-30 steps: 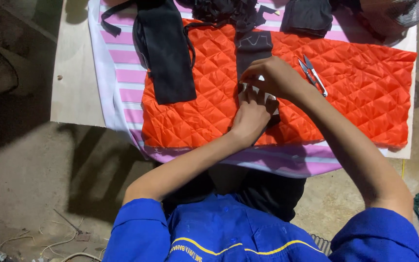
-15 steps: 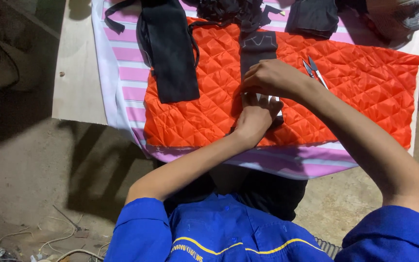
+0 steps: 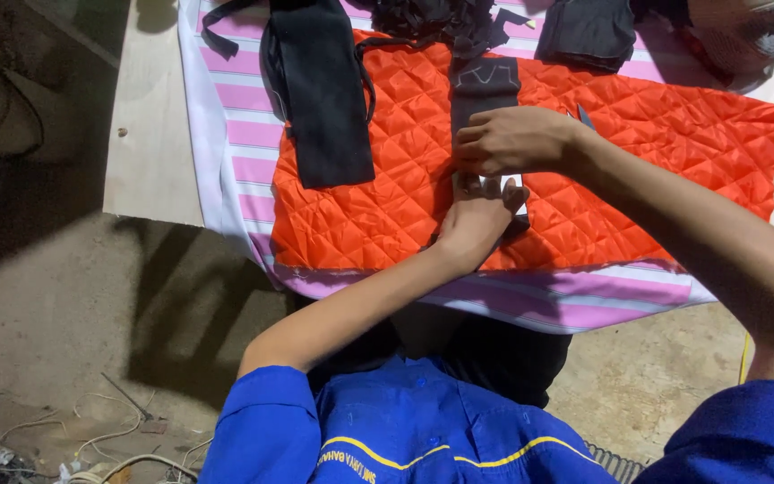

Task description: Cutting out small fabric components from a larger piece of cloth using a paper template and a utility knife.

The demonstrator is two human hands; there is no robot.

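Both hands met at the middle of the orange quilted panel (image 3: pixel 369 206), which lay flat on a pink-striped cloth (image 3: pixel 235 116) over the counter (image 3: pixel 150 134). The left hand (image 3: pixel 477 220) pressed down on a small white piece (image 3: pixel 514 185), fingers together. The right hand (image 3: pixel 508 141), fingers curled, pinned the near end of a narrow black strip (image 3: pixel 484 90) just beyond it. Whether either hand actually gripped anything could not be told. A wider black fabric piece (image 3: pixel 320 108) lay untouched to the left; more black pieces (image 3: pixel 589 31) waited at the far edge, so the work looked only partly done.

Orange quilted cloth (image 3: pixel 387 206) slightly glossy; black strip (image 3: pixel 484 90) matt.
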